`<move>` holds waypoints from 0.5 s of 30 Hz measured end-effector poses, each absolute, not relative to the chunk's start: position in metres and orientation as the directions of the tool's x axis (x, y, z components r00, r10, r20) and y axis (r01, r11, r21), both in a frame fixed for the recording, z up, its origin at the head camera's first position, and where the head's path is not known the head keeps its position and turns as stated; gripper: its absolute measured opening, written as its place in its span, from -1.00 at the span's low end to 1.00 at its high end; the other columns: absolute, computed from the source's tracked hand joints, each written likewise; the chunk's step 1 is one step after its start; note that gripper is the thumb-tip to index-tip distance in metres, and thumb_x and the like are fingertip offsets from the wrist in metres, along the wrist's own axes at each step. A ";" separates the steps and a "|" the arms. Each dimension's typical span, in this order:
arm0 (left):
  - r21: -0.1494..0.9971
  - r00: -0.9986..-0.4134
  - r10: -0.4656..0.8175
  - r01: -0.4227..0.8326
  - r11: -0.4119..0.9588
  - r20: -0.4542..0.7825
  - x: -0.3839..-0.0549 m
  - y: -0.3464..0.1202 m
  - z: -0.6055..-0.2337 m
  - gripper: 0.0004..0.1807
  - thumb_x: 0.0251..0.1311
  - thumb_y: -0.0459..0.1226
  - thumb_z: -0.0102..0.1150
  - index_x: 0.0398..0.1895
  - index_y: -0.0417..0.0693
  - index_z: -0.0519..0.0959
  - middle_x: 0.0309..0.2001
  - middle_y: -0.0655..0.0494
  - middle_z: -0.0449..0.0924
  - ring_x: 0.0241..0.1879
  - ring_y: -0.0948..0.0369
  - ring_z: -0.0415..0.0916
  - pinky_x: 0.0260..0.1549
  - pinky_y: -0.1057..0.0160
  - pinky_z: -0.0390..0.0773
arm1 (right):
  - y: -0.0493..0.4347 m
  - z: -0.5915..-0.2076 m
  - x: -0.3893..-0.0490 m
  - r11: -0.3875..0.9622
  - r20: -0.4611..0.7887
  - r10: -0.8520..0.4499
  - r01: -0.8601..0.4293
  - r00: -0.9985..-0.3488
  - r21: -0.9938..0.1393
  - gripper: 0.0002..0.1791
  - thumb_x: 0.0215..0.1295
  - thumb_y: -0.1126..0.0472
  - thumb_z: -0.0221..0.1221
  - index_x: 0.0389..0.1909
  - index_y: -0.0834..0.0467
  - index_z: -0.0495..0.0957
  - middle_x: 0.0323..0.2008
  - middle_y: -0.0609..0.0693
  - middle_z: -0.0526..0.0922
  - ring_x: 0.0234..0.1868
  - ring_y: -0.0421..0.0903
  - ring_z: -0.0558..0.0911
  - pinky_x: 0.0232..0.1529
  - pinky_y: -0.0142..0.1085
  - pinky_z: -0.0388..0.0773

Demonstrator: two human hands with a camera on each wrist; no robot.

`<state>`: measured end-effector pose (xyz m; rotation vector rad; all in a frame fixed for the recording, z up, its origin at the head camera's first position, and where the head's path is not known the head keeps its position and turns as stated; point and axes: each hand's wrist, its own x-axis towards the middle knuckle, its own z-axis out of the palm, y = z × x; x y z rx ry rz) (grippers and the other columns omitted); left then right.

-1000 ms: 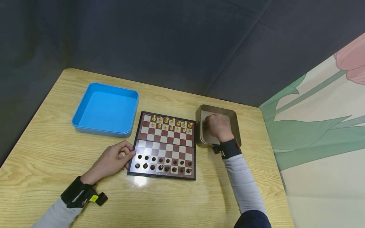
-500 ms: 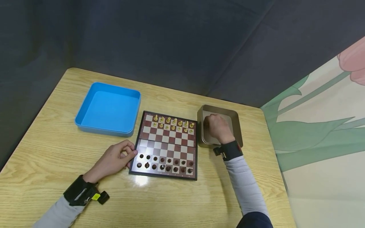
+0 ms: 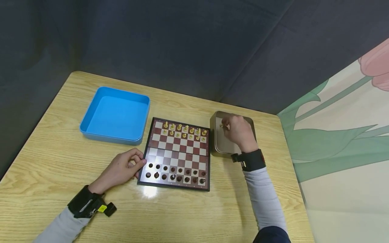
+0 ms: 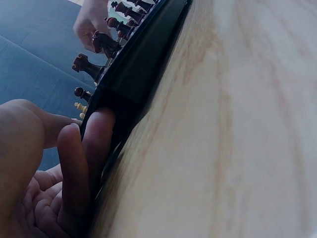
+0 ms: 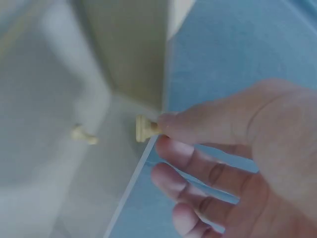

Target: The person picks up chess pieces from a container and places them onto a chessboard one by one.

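My right hand [image 3: 240, 132] is over the metal tin [image 3: 215, 138] to the right of the board. Between thumb and fingertips it pinches a pale yellow chess piece [image 5: 144, 129], base outward; its upper part is hidden by the fingers. A second pale chess piece [image 5: 83, 135] lies inside the tin. My left hand [image 3: 123, 168] grips the near left edge of the chessboard [image 3: 173, 153], thumb at the top edge and fingers against the side. Dark chessmen [image 3: 179, 179] stand in two rows on the near side, pale chessmen [image 3: 186, 129] in two rows on the far side.
A blue tray [image 3: 117, 116] with nothing in it stands behind and left of the board. The wooden table [image 3: 182, 216] ends at a dark curtain [image 3: 170, 50] behind, and a flower-patterned cloth [image 3: 334, 141] hangs at the right.
My right hand has risen from low inside the tin and shifted slightly right, and a pale chess piece now shows at its fingertips. My left hand has stayed at the board's edge.
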<state>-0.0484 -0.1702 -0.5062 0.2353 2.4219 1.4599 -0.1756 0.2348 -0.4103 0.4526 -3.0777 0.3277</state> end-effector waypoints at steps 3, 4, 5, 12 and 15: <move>0.882 -0.941 0.292 -0.014 0.471 -0.171 -0.049 -0.170 -0.507 -0.74 0.45 -0.10 0.19 -0.09 -0.11 0.54 -0.43 0.16 0.65 -0.58 0.21 0.67 -0.52 0.27 0.50 | 0.230 -0.402 -0.175 0.927 0.093 -0.302 -0.316 -0.949 -0.203 -0.87 0.28 0.38 0.26 -0.19 0.25 0.72 -0.25 0.14 0.73 -0.39 0.03 0.62 -0.44 -0.06 0.56; 0.881 -0.941 0.292 -0.013 0.472 -0.170 -0.049 -0.170 -0.507 -0.74 0.45 -0.10 0.19 -0.09 -0.11 0.54 -0.43 0.16 0.65 -0.59 0.22 0.67 -0.51 0.27 0.51 | 0.227 -0.400 -0.174 0.922 0.113 -0.312 -0.329 -0.943 -0.203 -0.88 0.28 0.37 0.27 -0.20 0.24 0.71 -0.27 0.13 0.71 -0.40 0.02 0.62 -0.44 -0.06 0.55; 0.880 -0.942 0.291 -0.010 0.474 -0.167 -0.049 -0.170 -0.507 -0.74 0.45 -0.09 0.19 -0.09 -0.11 0.54 -0.43 0.17 0.65 -0.58 0.22 0.66 -0.51 0.27 0.51 | 0.225 -0.399 -0.174 0.916 0.135 -0.325 -0.347 -0.936 -0.201 -0.88 0.28 0.37 0.28 -0.19 0.23 0.72 -0.27 0.12 0.71 -0.38 0.02 0.63 -0.43 -0.06 0.56; 0.883 -0.941 0.286 -0.027 0.468 -0.180 -0.046 -0.172 -0.507 -0.75 0.44 -0.11 0.20 -0.09 -0.11 0.54 -0.43 0.15 0.64 -0.59 0.20 0.66 -0.53 0.28 0.49 | 0.196 -0.388 -0.172 0.865 0.230 -0.400 -0.448 -0.887 -0.225 -0.85 0.31 0.32 0.28 -0.14 0.20 0.72 -0.27 0.10 0.72 -0.29 0.04 0.67 -0.37 -0.07 0.59; 0.889 -0.940 0.289 -0.032 0.458 -0.183 -0.046 -0.172 -0.507 -0.74 0.44 -0.10 0.20 -0.08 -0.12 0.54 -0.42 0.14 0.65 -0.58 0.20 0.67 -0.53 0.27 0.52 | 0.183 -0.383 -0.173 0.846 0.238 -0.418 -0.471 -0.877 -0.249 -0.85 0.32 0.31 0.30 -0.13 0.19 0.72 -0.24 0.09 0.73 -0.26 0.04 0.68 -0.32 -0.08 0.60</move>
